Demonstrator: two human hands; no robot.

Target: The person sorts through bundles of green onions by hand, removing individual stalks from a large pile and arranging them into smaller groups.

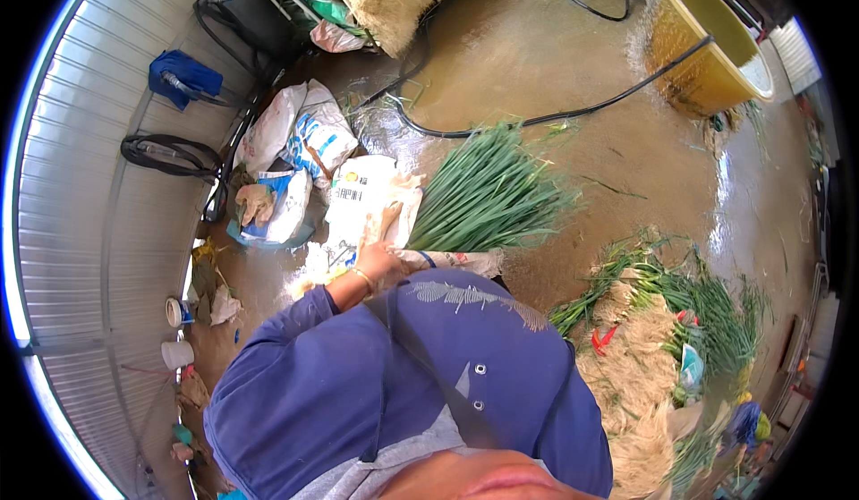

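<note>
My left hand (381, 265), with a thin band at its wrist, reaches out just in front of my body. It is next to a whitish sack (362, 191) and a tan, crumpled piece (392, 216) on the sack's right side. Its fingers are too hidden to show whether they grip anything. Close by on the right lies a big bunch of green onions (497, 191), leaf tips pointing away to the upper right. The near end of the bunch is covered by the sack edge (452, 261) and my body. My right hand is out of sight.
At right lies a heap of green onions with pale roots (631, 370). A yellow tub (693, 57) stands on the wet floor (537, 80) at the far right, a black hose (555, 117) running to its rim. Stuffed sacks (304, 133) rest by the metal wall (89, 187).
</note>
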